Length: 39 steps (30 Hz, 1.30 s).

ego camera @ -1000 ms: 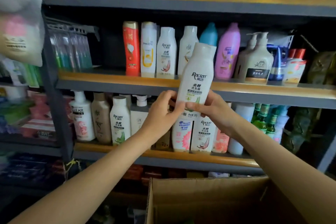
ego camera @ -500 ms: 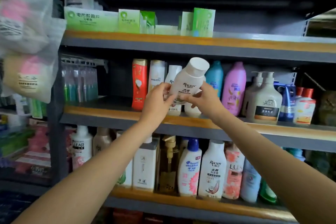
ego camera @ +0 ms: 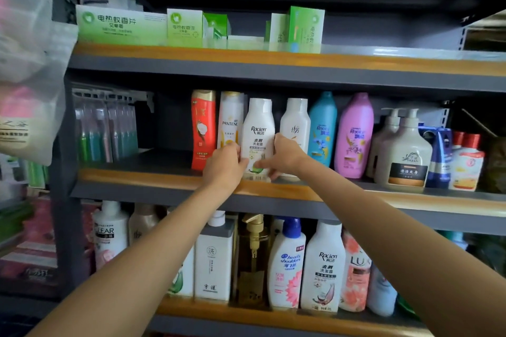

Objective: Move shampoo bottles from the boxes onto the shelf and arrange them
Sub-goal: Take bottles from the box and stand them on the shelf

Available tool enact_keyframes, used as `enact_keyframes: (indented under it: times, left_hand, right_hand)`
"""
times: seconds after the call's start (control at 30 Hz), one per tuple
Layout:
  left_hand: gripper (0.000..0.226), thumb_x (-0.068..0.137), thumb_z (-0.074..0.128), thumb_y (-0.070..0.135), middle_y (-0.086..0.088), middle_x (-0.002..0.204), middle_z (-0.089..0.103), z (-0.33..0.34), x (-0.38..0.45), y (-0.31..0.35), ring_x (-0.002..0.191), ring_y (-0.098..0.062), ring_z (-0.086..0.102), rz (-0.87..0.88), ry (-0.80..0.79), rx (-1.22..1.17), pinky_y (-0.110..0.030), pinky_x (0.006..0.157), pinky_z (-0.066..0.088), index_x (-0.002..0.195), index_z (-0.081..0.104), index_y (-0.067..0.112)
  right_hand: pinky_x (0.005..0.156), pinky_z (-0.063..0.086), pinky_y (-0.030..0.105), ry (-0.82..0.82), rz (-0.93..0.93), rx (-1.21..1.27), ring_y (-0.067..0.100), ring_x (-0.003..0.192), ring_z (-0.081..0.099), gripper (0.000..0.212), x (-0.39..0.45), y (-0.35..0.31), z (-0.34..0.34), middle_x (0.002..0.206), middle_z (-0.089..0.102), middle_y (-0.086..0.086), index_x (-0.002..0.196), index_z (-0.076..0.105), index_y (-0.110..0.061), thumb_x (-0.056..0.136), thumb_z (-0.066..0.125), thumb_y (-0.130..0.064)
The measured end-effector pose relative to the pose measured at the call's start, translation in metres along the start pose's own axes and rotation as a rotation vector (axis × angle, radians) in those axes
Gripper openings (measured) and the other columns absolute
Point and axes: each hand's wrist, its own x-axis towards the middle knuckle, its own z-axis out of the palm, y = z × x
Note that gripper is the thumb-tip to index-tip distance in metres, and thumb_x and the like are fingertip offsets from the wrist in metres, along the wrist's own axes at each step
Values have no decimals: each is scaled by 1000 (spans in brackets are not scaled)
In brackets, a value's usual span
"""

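**White Racien bottle now upright on the middle shelf**

Your left hand (ego camera: 224,165) and right hand (ego camera: 284,156) both grip the lower part of the white Racien bottle (ego camera: 258,134), fingers curled round its sides; half a second ago you held it tilted in the air in front of the row, cap leaning right; now it stands upright on the middle shelf (ego camera: 153,176), at the front edge. It sits between the Pantene bottle (ego camera: 229,120) on its left and a white bottle (ego camera: 295,120) on its right, close to both; a red bottle (ego camera: 202,128) stands further left, a blue bottle (ego camera: 323,128) and a pink bottle (ego camera: 354,137) further right. A second ago the bottle was lower, in front of the shelf edge, above a cardboard box; the box is out of view now. Green cartons (ego camera: 123,26) line the top shelf; more bottles fill the bottom one, including another Racien bottle (ego camera: 323,268).
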Motion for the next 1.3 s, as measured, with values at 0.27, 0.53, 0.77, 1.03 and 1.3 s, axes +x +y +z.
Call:
enact_keyframes:
  times: [0.27, 0.53, 0.77, 1.03, 1.3]
  left_hand:
    - [21, 91, 58, 20, -10, 109, 65, 0, 7, 2, 100, -28, 61, -21, -25, 97, -37, 81, 50, 107, 60, 7]
    - [21, 89, 59, 23, -8, 105, 68, 4, 16, -1, 97, -27, 64, -26, -25, 156, -36, 79, 53, 104, 63, 8]
    - [23, 89, 59, 26, -14, 100, 66, 11, 19, 1, 92, -33, 62, -9, -13, 245, -34, 66, 45, 96, 62, 4]
    - [27, 90, 59, 31, -11, 102, 67, 10, 21, 4, 92, -32, 63, -28, -9, 255, -33, 67, 46, 101, 66, 8]
    - [16, 87, 46, 15, -6, 96, 59, 8, -56, 24, 94, -24, 53, 496, 320, 3, -31, 80, 34, 96, 57, 8]
  right_hand:
    - [69, 59, 36, 109, 51, 79, 24, 63, 66, 43, 5, 2, 12, 98, 67, 15, 100, 36, -10, 79, 73, -12]
    - [56, 53, 26, 140, 70, 51, 25, 66, 67, 44, 8, 1, 15, 105, 66, 16, 99, 36, -10, 78, 74, -14]
    - [59, 50, 22, 170, 64, -106, 24, 74, 68, 34, 22, 4, 18, 99, 69, 15, 73, 42, -14, 77, 75, -21]
    - [73, 53, 30, 219, 111, -207, 25, 91, 67, 38, 28, 4, 22, 100, 67, 13, 69, 40, -12, 77, 74, -28]
    - [72, 50, 33, 589, -268, -34, 25, 82, 65, 22, -52, 11, 9, 90, 68, 11, 96, 60, -1, 90, 52, -21]
